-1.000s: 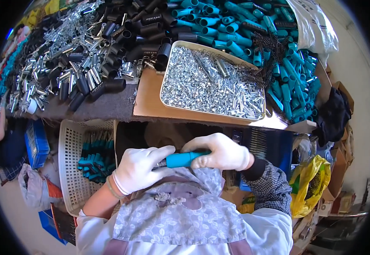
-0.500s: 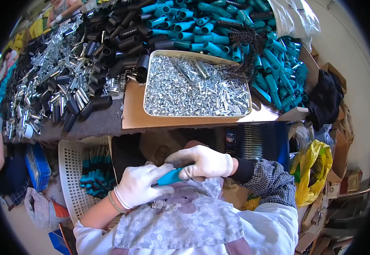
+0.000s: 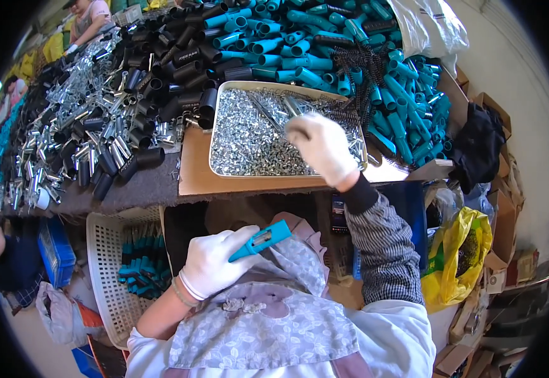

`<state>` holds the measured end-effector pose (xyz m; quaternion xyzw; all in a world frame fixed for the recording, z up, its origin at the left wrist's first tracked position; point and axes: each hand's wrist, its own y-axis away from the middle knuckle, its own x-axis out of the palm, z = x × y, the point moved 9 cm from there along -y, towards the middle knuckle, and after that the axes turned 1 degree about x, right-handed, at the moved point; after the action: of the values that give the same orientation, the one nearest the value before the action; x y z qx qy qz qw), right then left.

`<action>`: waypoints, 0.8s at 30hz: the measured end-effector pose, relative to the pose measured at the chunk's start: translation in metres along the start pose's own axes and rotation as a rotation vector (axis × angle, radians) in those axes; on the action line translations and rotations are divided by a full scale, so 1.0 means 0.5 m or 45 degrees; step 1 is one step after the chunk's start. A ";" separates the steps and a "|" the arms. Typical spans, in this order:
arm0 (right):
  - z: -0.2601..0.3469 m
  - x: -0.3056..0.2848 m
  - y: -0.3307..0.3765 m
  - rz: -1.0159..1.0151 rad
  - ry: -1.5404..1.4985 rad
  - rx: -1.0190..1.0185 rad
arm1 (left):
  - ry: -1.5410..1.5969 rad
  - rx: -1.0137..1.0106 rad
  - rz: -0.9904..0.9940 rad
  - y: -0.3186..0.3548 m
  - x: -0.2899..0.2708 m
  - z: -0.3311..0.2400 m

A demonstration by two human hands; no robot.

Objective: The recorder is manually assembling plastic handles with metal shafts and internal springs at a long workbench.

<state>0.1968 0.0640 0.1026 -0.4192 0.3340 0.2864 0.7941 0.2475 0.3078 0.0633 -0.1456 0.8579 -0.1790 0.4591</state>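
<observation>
My left hand (image 3: 214, 261), in a white glove, is closed round a teal plastic tool handle (image 3: 271, 238) above my lap. A slot in the handle's side faces up and shows metal inside. Over the cream-rimmed tray (image 3: 214, 154) hovers my gloved right hand (image 3: 320, 146), its fingers curled together. Whatever lies between those fingertips is hidden. Small metal pieces (image 3: 243, 135) fill the tray, with metal pins on its right side. A metal tube and a long thin metal tool lie on top, close to my right fingertips.
Teal handles (image 3: 300, 60) and black sleeves (image 3: 189, 53) are heaped behind the tray, with dark springs (image 3: 366, 69) among them. Metal parts (image 3: 107, 135) cover the table's left. A white basket (image 3: 101, 252) holds teal-handled pieces. A yellow bag (image 3: 460, 261) hangs at right. Another person (image 3: 88, 22) sits far left.
My right hand has left the teal handle and moved up and forward over the tray. My left hand still holds the handle, now turned so its slot shows.
</observation>
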 end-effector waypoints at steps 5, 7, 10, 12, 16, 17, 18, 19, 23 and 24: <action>-0.056 0.032 -0.028 0.045 0.305 0.231 | 0.049 -0.204 0.043 0.024 0.003 0.024; -0.054 0.030 -0.031 0.062 0.263 0.225 | 0.068 -0.248 0.016 0.032 -0.002 0.037; -0.060 0.033 -0.026 0.136 0.268 0.261 | 0.111 -0.317 -0.015 0.037 -0.007 0.050; -0.049 0.038 -0.034 0.194 0.319 0.236 | 0.050 -0.219 -0.102 0.039 -0.012 0.045; -0.073 0.048 -0.054 0.302 0.241 0.255 | 0.013 -0.181 -0.080 0.033 -0.014 0.036; -0.073 0.047 -0.056 0.301 0.188 0.232 | -0.006 -0.165 -0.086 0.037 -0.020 0.038; -0.066 0.033 -0.050 0.240 0.182 0.178 | -0.025 -0.148 -0.092 0.040 -0.026 0.040; -0.057 0.018 -0.045 0.119 0.217 0.160 | -0.030 -0.158 -0.097 0.044 -0.031 0.044; 0.050 0.013 0.004 0.067 -0.209 0.093 | -0.118 -0.249 0.017 0.046 -0.022 0.065; 0.102 0.031 0.034 0.184 -0.346 -0.007 | -0.113 -0.233 0.039 0.037 -0.016 0.062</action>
<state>0.2086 0.1189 0.1043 -0.3537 0.2518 0.3980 0.8081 0.2761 0.3222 0.0449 -0.1817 0.8517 -0.0861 0.4839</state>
